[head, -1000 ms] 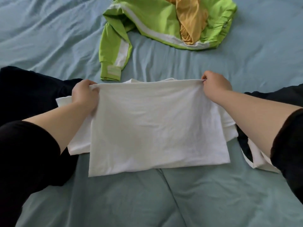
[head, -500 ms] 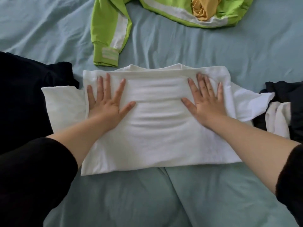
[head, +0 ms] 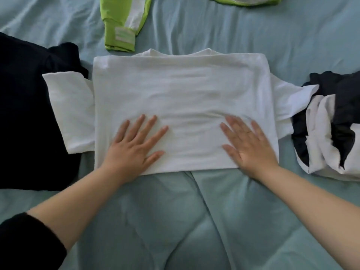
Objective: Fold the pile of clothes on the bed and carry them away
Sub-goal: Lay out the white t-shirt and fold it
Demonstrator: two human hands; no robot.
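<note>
Bed [head: 194,221], contents left to right.

- Black garment [head: 29,114]: left side, spread flat.
- Green jacket sleeve [head: 122,26]: far side, unfolded.
- Left hand [head: 134,147]: flat with fingers straight and spread, pressing the shirt's near left part and grasping nothing.
- White T-shirt [head: 181,84]: middle of the bed, folded once crosswise. The collar shows at its far edge, both short sleeves stick out sideways, and soft creases run across it.
- Right hand [head: 249,147]: likewise flat, at the near right corner.
- Black-and-white bundle [head: 331,133]: right side, crumpled.

Step, seemingly: smoothing the fold. Next the sleeves need turning inward.
</note>
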